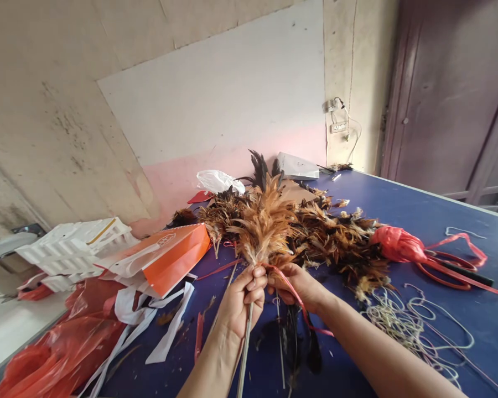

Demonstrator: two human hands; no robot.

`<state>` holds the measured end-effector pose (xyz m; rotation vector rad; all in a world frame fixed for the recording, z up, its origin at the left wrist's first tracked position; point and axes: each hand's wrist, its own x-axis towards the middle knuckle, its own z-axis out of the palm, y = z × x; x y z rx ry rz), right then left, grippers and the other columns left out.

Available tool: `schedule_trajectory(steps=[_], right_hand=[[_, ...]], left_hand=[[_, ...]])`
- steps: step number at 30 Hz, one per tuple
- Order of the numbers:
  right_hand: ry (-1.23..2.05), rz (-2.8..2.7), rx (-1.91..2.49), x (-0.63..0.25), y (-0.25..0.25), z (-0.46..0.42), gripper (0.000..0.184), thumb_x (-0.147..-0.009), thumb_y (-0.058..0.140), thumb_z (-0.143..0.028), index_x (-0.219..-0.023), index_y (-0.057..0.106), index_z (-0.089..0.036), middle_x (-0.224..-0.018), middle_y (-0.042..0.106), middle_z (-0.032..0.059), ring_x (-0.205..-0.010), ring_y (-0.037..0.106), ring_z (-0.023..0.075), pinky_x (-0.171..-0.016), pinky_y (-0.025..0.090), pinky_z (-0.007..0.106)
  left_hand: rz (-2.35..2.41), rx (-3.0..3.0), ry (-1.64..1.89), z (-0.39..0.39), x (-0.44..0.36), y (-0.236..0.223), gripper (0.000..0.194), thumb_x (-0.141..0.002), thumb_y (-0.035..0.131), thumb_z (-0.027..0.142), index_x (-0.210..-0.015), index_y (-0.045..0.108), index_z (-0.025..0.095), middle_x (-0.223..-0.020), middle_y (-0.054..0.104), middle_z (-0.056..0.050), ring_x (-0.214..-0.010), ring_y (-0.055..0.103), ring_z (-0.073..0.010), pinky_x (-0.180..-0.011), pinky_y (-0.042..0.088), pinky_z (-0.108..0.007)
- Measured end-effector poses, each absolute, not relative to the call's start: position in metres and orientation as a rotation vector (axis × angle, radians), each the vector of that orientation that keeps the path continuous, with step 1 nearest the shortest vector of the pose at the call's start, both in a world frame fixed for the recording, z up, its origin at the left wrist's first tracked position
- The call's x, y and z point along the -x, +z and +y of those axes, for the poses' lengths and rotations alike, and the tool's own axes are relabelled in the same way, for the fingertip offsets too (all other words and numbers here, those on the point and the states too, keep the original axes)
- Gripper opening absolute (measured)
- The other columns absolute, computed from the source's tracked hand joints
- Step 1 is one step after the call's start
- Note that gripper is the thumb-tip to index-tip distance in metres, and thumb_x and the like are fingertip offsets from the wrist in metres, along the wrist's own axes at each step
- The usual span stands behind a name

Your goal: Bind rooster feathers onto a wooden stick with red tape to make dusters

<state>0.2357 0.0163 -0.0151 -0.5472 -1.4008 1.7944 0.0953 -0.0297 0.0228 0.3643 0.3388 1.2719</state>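
Observation:
My left hand (pixel 244 296) is closed around the thin stick (pixel 244 354) of a feather duster, just under its feathers. The brown feathers (pixel 268 221) fan out above the fist, with black tips at the far end. Close beside it, my right hand (pixel 296 284) has its fingers bent in at the base of the feathers. A pink plastic ribbon (pixel 291 288) runs from that base over the right hand, and its loose end hangs below; the fingers seem to pinch it, though their tips are partly hidden.
Piles of brown-black feathers (pixel 336 235) lie behind the hands on the blue table (pixel 431 207). To the right are a red ribbon bundle (pixel 398 244) and tangled string (pixel 402 318). At left are an orange-white bag (pixel 176 260), red plastic (pixel 66 337) and white strips (pixel 172 326).

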Motion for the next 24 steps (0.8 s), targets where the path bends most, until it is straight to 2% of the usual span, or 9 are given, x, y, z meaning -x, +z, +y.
schedule_trajectory(steps=[5,7,9,11,14,16,18,20,24], right_hand=[[1.556,-1.452,0.725,-0.239,-0.012,0.023,0.032,-0.069,0.066,-0.043,-0.065,0.052,-0.015,-0.052,0.049,-0.0053,-0.036,0.028,0.0019,-0.036,0.018,0.019],[1.338,-1.539,0.924,-0.245,-0.013,0.032,0.026,-0.072,0.061,-0.038,-0.063,0.054,-0.014,-0.050,0.049,-0.0049,-0.039,0.032,0.0036,-0.038,0.021,0.019],[1.061,-1.618,1.100,-0.252,-0.014,0.040,0.018,-0.070,0.057,-0.027,-0.058,0.056,-0.014,-0.049,0.048,-0.0042,-0.044,0.037,0.0055,-0.041,0.025,0.019],[0.930,-1.652,1.167,-0.257,-0.014,0.043,0.013,-0.068,0.054,-0.020,-0.057,0.057,-0.014,-0.049,0.050,-0.0034,-0.048,0.042,0.0072,-0.045,0.030,0.019],[1.221,-1.547,1.033,-0.254,-0.017,0.040,0.013,-0.070,0.054,-0.021,-0.078,0.061,-0.014,-0.066,0.060,-0.0010,-0.052,0.050,0.0081,-0.047,0.037,0.019],[1.528,-1.438,0.863,-0.248,-0.020,0.034,0.031,-0.070,0.059,-0.024,-0.100,0.058,-0.016,-0.086,0.064,0.0024,-0.051,0.051,0.0070,-0.046,0.039,0.019],[1.766,-1.383,0.715,-0.241,-0.023,0.029,0.050,-0.066,0.067,-0.026,-0.113,0.052,-0.019,-0.097,0.062,0.0040,-0.049,0.051,0.0058,-0.044,0.040,0.019],[1.877,-1.377,0.627,-0.237,-0.025,0.026,0.052,-0.064,0.072,-0.030,-0.111,0.053,-0.020,-0.090,0.062,0.0019,-0.045,0.050,0.0047,-0.044,0.041,0.019],[1.682,-1.478,0.714,-0.237,-0.023,0.025,0.029,-0.070,0.067,-0.040,-0.078,0.062,-0.013,-0.058,0.052,-0.0045,-0.042,0.040,0.0027,-0.042,0.033,0.016]], left_hand=[[0.394,-0.378,1.282,-0.026,-0.096,0.021,0.018,-0.084,0.040,0.002,-0.070,0.047,0.011,-0.069,0.041,0.000,-0.045,0.037,0.0006,-0.031,0.025,-0.005],[0.429,-0.393,1.304,-0.024,-0.093,0.020,0.017,-0.083,0.041,0.001,-0.070,0.047,0.011,-0.069,0.042,0.000,-0.045,0.037,0.0005,-0.031,0.025,-0.006],[0.465,-0.405,1.332,-0.022,-0.090,0.017,0.017,-0.083,0.042,0.000,-0.072,0.049,0.011,-0.069,0.042,0.000,-0.044,0.037,0.0004,-0.031,0.025,-0.006],[0.483,-0.414,1.359,-0.021,-0.086,0.014,0.015,-0.083,0.042,0.001,-0.074,0.050,0.010,-0.069,0.043,0.000,-0.044,0.037,0.0003,-0.031,0.025,-0.006],[0.456,-0.431,1.358,-0.021,-0.085,0.010,0.015,-0.084,0.042,0.002,-0.075,0.052,0.009,-0.070,0.044,-0.001,-0.046,0.038,0.0003,-0.032,0.026,-0.006],[0.427,-0.436,1.335,-0.021,-0.086,0.008,0.015,-0.085,0.042,0.003,-0.074,0.052,0.008,-0.071,0.044,-0.002,-0.047,0.038,0.0003,-0.032,0.027,-0.006],[0.414,-0.437,1.323,-0.022,-0.088,0.008,0.016,-0.085,0.042,0.003,-0.074,0.053,0.007,-0.071,0.044,-0.002,-0.047,0.039,0.0004,-0.033,0.027,-0.006],[0.423,-0.446,1.329,-0.022,-0.090,0.008,0.016,-0.085,0.042,0.004,-0.074,0.054,0.006,-0.071,0.045,-0.002,-0.047,0.039,0.0003,-0.032,0.027,-0.006],[0.469,-0.468,1.348,-0.022,-0.089,0.008,0.013,-0.083,0.046,0.004,-0.073,0.055,0.006,-0.071,0.046,-0.003,-0.047,0.039,-0.0001,-0.032,0.028,-0.006]])
